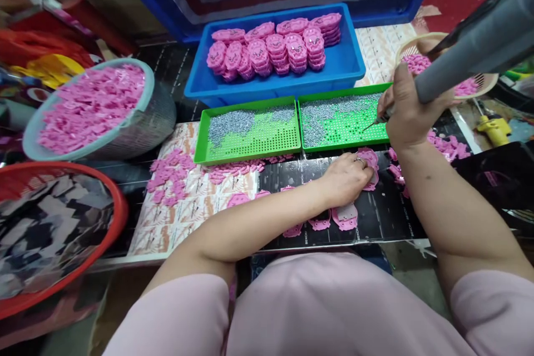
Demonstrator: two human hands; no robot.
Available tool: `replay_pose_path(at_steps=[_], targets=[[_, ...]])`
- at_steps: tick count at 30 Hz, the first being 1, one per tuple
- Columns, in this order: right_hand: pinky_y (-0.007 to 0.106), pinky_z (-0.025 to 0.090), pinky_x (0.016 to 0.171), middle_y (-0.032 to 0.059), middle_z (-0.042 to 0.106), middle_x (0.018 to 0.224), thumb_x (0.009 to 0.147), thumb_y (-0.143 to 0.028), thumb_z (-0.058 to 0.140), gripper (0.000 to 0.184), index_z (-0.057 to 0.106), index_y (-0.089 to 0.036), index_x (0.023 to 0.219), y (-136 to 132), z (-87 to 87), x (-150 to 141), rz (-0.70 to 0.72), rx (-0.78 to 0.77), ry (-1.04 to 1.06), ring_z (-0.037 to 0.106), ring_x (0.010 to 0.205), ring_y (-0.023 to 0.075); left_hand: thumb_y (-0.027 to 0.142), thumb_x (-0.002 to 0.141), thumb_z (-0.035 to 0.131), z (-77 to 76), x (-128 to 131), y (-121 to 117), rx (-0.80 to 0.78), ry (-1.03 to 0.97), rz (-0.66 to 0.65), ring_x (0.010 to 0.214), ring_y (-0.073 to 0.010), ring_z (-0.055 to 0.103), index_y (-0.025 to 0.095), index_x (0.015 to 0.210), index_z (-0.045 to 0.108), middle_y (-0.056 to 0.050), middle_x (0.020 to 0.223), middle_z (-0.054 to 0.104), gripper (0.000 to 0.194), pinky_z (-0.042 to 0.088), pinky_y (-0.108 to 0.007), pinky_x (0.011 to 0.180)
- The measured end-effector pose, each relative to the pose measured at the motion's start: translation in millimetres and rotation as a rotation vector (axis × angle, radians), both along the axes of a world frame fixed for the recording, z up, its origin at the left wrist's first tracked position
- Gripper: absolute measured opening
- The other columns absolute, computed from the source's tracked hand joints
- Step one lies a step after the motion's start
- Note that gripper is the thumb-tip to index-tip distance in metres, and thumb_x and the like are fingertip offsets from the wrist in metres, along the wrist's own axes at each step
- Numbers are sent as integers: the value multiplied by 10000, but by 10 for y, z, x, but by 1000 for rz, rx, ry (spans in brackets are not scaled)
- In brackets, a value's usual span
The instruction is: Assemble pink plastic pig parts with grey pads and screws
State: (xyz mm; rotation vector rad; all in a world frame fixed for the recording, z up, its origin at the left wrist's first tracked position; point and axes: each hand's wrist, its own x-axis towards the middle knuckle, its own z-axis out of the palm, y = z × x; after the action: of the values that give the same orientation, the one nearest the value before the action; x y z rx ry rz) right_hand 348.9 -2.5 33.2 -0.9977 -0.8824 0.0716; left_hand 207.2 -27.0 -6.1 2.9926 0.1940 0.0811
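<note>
On the black mat, our left hand [348, 178] pins a light, rigid pink plastic piece [369, 162] with closed fingers; our right hand [406, 114] clamps the electric screwdriver [467, 61].

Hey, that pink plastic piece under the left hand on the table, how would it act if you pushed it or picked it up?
The pink piece looks like thin moulded plastic, so probably stiff and light. It lies flat under the left hand, so it should slide on the glossy black sheet rather than roll. The stacked pink pieces in the blue tray suggest it keeps its shape.

Workbench [387, 217] – two green trays [250, 147], blue crate [342, 69], loose pink parts [169, 175], grey basket [146, 122].
</note>
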Motion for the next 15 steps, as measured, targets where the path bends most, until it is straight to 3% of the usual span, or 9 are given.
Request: replay_pose_path(at_steps=[7, 11, 15], targets=[[331, 362, 432, -75, 419, 531, 792, -593, 656, 404, 470, -326, 1032, 58, -102, -4, -25, -207, -78, 446, 402, 147, 135, 881, 508, 49, 20, 2, -17, 14, -25, 932, -254, 620, 118, 950, 680, -122, 899, 676, 186, 425, -371, 821], [333, 358, 410, -68, 387, 529, 800, -651, 600, 394, 452, -354, 1013, 46, -112, -6, -56, -266, -112, 408, 390, 142, 144, 894, 495, 52, 19, 14, -28, 14, -36, 937, -252, 618, 120, 937, 679, -124, 894, 674, 191, 424, -373, 823], [355, 405, 428, -61, 432, 524, 807, -682, 560, 404, 448, -358, 1021, 46, -131, -26, -86, -318, -175, 469, 414, 165, 146, 890, 499, 40, 13, 20, -36, -1, -29, 945, -256, 612, 126, 938, 684, -118, 892, 671, 193, 422, -373, 836]])
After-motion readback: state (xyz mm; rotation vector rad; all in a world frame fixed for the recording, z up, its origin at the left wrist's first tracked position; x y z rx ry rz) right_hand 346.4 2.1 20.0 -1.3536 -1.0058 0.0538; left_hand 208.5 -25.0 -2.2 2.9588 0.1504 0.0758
